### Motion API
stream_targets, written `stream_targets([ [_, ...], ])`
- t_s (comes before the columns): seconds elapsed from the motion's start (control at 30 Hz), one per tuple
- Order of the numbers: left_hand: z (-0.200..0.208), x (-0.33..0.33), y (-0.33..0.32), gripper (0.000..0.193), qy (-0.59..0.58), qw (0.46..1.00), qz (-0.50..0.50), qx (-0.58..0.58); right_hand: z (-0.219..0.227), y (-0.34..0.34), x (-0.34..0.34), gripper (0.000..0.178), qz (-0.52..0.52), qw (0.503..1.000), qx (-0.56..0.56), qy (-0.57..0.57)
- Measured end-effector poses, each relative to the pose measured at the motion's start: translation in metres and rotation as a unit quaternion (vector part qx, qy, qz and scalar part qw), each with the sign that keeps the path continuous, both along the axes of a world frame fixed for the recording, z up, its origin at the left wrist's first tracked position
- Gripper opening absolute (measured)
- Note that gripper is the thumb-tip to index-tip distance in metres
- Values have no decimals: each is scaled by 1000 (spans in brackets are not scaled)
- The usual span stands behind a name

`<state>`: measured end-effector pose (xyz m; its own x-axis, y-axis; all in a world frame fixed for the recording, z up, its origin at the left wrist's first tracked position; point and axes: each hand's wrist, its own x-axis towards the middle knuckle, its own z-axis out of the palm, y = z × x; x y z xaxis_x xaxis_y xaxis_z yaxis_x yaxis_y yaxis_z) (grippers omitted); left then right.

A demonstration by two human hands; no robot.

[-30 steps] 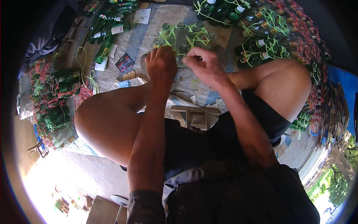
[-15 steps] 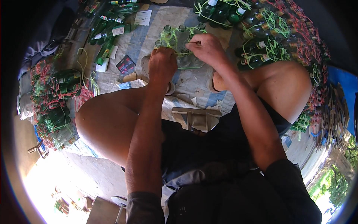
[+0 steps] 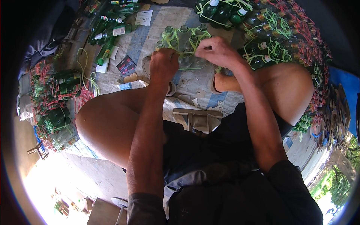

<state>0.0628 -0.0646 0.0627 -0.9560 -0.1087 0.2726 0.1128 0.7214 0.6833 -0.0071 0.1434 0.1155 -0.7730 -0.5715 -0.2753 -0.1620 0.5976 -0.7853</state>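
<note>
Between my feet a cluster of clear glass bottles (image 3: 183,37) stands upright, with light green plastic string (image 3: 171,36) wound round and between their necks. My left hand (image 3: 164,60) is at the cluster's near left corner, its fingers closed on the string beside a bottle mouth. At the near right side my right hand (image 3: 219,51) is bent, thumb and fingers pinched together; a stretch of the string runs across the near bottles between the two hands. The exact grip of the right fingertips is too small to make out. A strand also lies along the bottles' near base.
Loose green bottles (image 3: 108,33) lie at the far left. Tied green bottle bundles (image 3: 221,13) stand at the far right, with string-bound stacks (image 3: 56,93) along the left. A dark card (image 3: 126,65) and paper scraps lie on the sheet. A small wooden stool (image 3: 197,112) is between my legs.
My right hand has moved right and slightly nearer, off the bottle necks, and its wrist has turned. My left hand has stayed almost in place at the near left corner.
</note>
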Motion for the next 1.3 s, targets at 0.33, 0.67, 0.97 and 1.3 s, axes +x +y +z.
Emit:
stream_targets([
  [0.33, -7, -3, 4, 12, -13, 1000, -7, -5, -21, -26, -9, 18, -125, 977, 38, 171],
  [0.67, -9, -6, 3, 14, -19, 999, 24, 40, -41, -54, -16, 11, -67, 959, 167, 219],
  [0.97, -8, -6, 2, 16, -30, 995, 30, 95, -14, -77, -32, 21, 41, 951, 221, 211],
  [1.3, -12, -4, 0, 14, -44, 995, 42, 80, -21, -91, -25, 24, 24, 952, 234, 193],
])
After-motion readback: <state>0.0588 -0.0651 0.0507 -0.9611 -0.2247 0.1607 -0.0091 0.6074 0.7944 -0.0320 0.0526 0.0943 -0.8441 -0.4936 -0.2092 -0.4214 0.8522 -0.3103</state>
